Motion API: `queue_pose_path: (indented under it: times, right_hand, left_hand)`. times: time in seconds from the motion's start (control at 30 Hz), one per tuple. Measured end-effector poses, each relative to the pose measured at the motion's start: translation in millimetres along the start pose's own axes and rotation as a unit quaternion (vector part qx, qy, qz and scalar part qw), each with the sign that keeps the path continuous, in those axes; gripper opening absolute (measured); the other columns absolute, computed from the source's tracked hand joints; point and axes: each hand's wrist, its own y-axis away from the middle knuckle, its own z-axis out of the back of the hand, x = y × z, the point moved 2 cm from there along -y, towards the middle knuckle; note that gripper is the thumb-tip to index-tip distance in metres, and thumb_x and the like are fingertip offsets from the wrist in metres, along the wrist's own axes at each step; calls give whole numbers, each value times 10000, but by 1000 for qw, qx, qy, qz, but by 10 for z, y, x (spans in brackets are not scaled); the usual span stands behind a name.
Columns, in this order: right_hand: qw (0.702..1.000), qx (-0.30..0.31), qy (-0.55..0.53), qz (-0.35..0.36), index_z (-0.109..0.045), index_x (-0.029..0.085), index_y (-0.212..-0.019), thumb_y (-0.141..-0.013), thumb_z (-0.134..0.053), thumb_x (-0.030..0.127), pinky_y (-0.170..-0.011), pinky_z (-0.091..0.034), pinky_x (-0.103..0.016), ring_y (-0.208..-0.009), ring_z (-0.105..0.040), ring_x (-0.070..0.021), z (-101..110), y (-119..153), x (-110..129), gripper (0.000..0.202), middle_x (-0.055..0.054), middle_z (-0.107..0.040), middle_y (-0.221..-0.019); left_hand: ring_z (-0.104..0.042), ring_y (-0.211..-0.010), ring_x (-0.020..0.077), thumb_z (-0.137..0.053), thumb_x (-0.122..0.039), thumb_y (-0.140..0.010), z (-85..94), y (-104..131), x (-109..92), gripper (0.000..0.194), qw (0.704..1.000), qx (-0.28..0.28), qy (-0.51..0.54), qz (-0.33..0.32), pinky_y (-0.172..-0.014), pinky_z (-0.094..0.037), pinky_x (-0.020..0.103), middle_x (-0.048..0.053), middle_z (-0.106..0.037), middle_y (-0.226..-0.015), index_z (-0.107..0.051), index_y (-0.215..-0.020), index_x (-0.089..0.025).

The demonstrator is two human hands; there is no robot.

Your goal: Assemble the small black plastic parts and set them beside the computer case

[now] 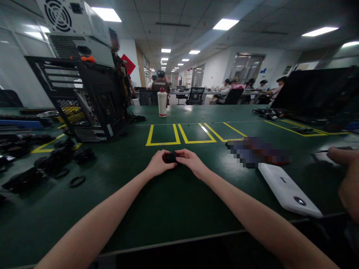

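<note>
A small black part is held between my two hands, low over the green table, just in front of the yellow tape outlines. My left hand grips it from the left, with thumb and fingers curled round it. From the right, my right hand pinches its other side. Several black parts lie on the table to the left, with a black ring near them. What the part is cannot be made out.
An open black computer case stands at the back left. A white and red bottle stands beyond the tape. A white device lies to the right, near another person's hand. A black monitor is at the far right.
</note>
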Motion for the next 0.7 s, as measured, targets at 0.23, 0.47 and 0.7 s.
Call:
queue_pose_path:
  times: [0.23,0.47,0.7]
  right_hand:
    - [999,-27,12,28,-582,186,-894,-701,-537,231,-818,-395,-325,-894,-524,-143,20,-10,-34,203,-26,-585,-946]
    - [998,-40,-29,48,-565,184,-916,-658,-583,174,-875,-380,-330,-948,-523,-147,25,-77,-81,258,-33,-573,-977]
    - [1000,3,-7,-19,-558,161,-1026,-674,-591,176,-940,-337,-369,-1007,-512,-169,23,-89,-126,355,-67,-579,-1040]
  left_hand:
    - [-540,-833,208,-631,-508,-560,1,9,3,548,1000,12,-5,-3,-709,-439,349,68,-540,-938,-521,-989,-184]
    - [-538,-829,202,-639,-491,-557,9,8,-19,530,1000,8,-8,-5,-718,-437,345,66,-540,-926,-529,-970,-179]
    - [-547,-821,196,-644,-472,-559,15,12,-30,532,1000,3,7,1,-722,-439,342,69,-545,-933,-523,-983,-174]
